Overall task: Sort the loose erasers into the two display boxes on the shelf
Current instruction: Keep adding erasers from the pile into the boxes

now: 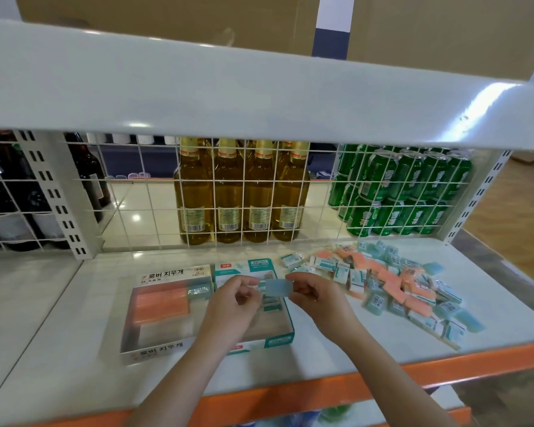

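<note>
Eraser (277,288), blue, sits pinched between your left hand (235,300) and right hand (313,298), above the teal box (278,340); next, judge its kind and lower it in.

Eraser pile (395,285) crowds right; shelf (74,349) left of boxes (167,303) lies bare.

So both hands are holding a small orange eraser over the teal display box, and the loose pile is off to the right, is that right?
Not quite: the small rectangular eraser pinched between the left hand and right hand is pale blue, not orange, as the head view shows. It is over the teal cardboard display box, and the loose eraser pile lies right.
</note>
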Action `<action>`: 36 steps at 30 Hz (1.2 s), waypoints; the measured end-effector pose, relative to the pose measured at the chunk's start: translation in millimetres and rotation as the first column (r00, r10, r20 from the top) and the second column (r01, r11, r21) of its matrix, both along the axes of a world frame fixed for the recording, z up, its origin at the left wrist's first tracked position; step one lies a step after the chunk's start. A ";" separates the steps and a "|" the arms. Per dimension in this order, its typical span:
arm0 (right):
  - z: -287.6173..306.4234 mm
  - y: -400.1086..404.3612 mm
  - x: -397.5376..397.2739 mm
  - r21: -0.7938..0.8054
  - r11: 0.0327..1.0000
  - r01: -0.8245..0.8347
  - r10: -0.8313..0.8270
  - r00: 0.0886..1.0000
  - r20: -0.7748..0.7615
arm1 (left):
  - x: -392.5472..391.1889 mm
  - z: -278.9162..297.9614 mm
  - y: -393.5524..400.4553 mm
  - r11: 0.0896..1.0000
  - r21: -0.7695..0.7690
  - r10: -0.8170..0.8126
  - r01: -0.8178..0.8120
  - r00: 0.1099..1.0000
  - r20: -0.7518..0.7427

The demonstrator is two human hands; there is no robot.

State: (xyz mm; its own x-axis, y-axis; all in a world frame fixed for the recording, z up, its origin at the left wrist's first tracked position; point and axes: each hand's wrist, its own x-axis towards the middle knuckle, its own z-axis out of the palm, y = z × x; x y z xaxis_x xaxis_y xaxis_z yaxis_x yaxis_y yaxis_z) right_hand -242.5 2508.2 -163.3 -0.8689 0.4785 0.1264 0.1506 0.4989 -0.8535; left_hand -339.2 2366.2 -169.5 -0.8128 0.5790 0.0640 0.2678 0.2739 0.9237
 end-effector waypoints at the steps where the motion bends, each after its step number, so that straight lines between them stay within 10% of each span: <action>1: 0.3 -1.0 -2.7 0.017 1.000 -0.003 0.003 1.000 0.013 | -3.7 0.0 -4.1 1.000 -0.013 0.013 -0.013 1.000 -0.012; 10: 9.1 -30.3 -45.5 0.240 0.962 -0.134 0.080 0.972 0.221 | -51.9 -2.0 -62.4 0.939 -0.252 0.181 -0.233 0.960 -0.212; 36: 0.9 -76.7 -110.4 0.552 0.742 -0.380 0.151 0.897 0.415 | -83.4 -29.2 -80.7 0.845 -0.506 -0.039 -0.174 0.922 -0.384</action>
State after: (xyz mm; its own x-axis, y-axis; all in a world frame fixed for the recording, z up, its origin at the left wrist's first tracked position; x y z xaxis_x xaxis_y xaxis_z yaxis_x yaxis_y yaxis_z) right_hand -352.9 2431.5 -162.4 -0.9899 0.1417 -0.0046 0.1373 0.9504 -0.2791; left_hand -422.6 2285.5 -198.7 -0.8288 0.5553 0.0688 0.5173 0.7137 0.4723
